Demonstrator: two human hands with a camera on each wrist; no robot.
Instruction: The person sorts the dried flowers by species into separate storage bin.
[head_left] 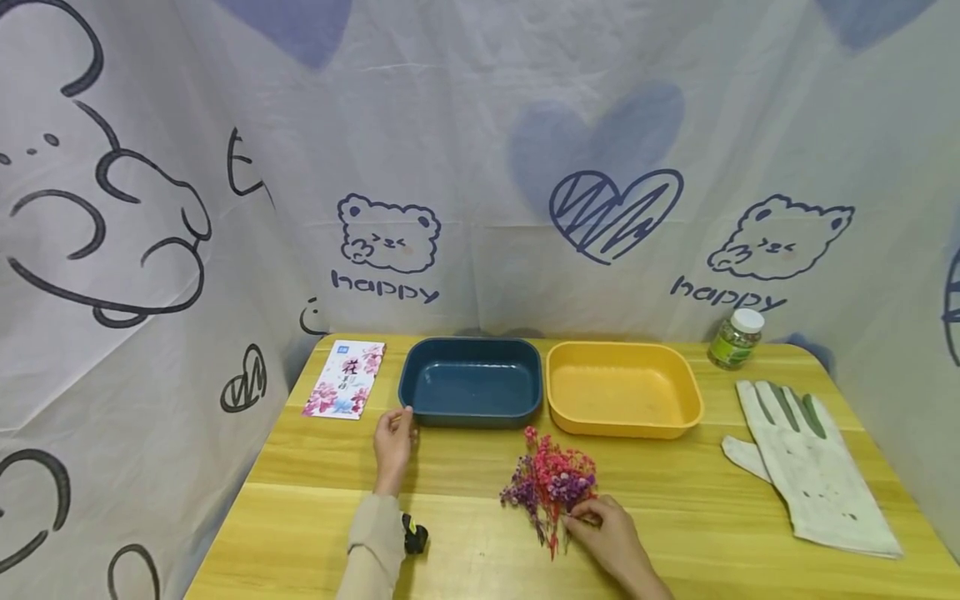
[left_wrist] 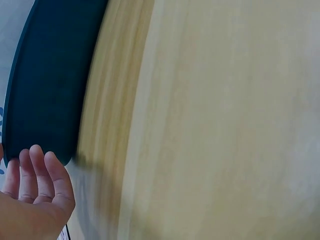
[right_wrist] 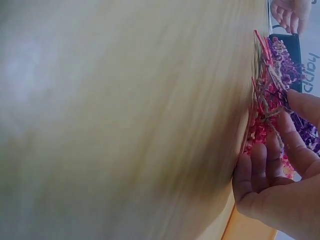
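The left hand (head_left: 393, 446) is at the front left corner of a dark blue tray (head_left: 470, 417). In the left wrist view, its fingertips meet the outer wall of the blue tray (left_wrist: 50, 85), and the thumb is mostly cut off at the frame edge. Dried pink and purple flowers (head_left: 555, 471) lie on the wooden table in front of the trays. The right hand (head_left: 615, 542) pinches their stems near the lower right. In the right wrist view, thumb and forefinger of the right hand (right_wrist: 280, 185) close on the flower bundle (right_wrist: 270, 105), which has twine around it.
A yellow tray (head_left: 622, 387) stands right of the blue one. A floral packet (head_left: 345, 379) lies at the back left, a lidded jar (head_left: 735, 340) at the back right. White gloves (head_left: 817, 475) lie at the right. A black object (head_left: 414, 535) is beside the left sleeve.
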